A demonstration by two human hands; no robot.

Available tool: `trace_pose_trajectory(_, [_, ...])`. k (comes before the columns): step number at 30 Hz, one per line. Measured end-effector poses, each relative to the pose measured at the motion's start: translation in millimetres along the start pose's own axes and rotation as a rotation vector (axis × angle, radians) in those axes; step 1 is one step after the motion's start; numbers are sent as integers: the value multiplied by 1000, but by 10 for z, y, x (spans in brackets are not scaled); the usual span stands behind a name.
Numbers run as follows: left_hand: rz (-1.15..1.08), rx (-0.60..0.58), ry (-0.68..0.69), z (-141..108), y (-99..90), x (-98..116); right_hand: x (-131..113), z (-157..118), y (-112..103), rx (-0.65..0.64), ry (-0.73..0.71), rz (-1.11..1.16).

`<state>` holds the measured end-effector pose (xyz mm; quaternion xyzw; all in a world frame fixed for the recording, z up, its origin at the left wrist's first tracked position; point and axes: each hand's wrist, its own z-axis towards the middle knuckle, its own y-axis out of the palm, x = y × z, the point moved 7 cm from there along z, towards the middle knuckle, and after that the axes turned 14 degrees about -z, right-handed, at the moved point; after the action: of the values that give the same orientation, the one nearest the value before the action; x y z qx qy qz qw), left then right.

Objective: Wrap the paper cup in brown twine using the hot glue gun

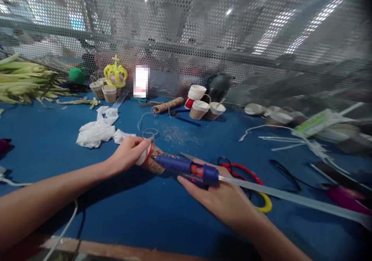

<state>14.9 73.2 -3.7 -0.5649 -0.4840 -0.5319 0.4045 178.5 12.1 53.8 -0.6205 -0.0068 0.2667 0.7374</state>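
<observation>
My left hand (130, 151) holds a small paper cup (154, 163) tipped on its side, its body wrapped in brown twine and its rim white and red. A blue glue gun (186, 167) is gripped in my right hand (222, 193), its nozzle touching or very near the twine-wrapped side. From the back of the gun a long clear glue stick (279, 193) runs to the right. Loose twine (144, 125) trails from near the cup to a twine roll (170, 105) behind. Scissors with red and yellow handles (264, 203) lie partly behind my right hand.
Crumpled white tissue (95, 132) lies left of the cup. Twine-wrapped cups (199, 110), pliers (187, 120) and a yellow crown-shaped piece (116, 75) stand or lie farther back. Pale husks (23, 83) are at far left. A white cable (65, 230) crosses the front edge.
</observation>
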Motion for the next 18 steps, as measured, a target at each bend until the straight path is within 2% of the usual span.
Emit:
trace_pose_trajectory(8, [110, 39, 12, 20, -21, 18, -51, 0, 20, -31, -53, 0])
trace_pose_trajectory(14, [101, 17, 22, 4, -17, 25, -19, 17, 2, -23, -17, -19])
trace_pose_trajectory(18, [113, 15, 29, -2, -12, 39, -19, -10, 24, -15, -44, -11])
